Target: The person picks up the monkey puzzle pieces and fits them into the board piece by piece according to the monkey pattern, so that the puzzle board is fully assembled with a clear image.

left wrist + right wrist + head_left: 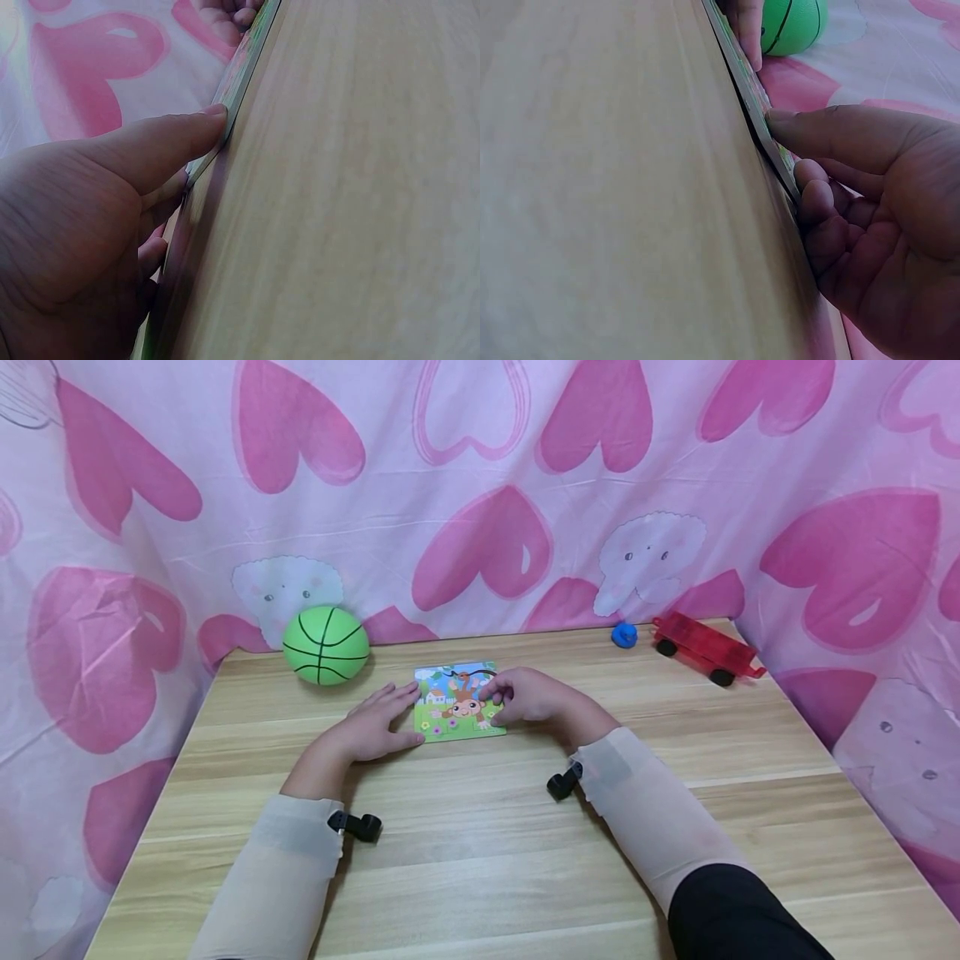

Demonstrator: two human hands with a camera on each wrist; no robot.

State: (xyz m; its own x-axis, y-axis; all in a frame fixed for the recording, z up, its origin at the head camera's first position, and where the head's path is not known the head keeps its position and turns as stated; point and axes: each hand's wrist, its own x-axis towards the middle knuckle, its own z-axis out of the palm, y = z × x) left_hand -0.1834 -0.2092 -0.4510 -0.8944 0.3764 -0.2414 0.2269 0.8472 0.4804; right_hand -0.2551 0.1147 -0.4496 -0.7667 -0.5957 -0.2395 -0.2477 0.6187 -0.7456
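A flat, square picture puzzle (453, 731) with a cartoon monkey on green and blue lies on the wooden table between both hands. At its left side, my left hand (375, 722) rests with fingers extended. The left thumb (184, 135) touches the near left corner, and the fingertips reach the left edge farther back. From the right, my right hand (528, 695) grips the puzzle's side. Its thumb (825, 135) lies on the printed face near the edge, while the other fingers curl against that edge. The right hand covers part of the picture's right side.
A green ball (326, 645) with black lines sits behind the left hand. Toward the back right are a small blue toy (624, 635) and a red toy cart (705, 647) with black wheels. A pink heart-patterned cloth (480, 543) hangs along the table's back edge.
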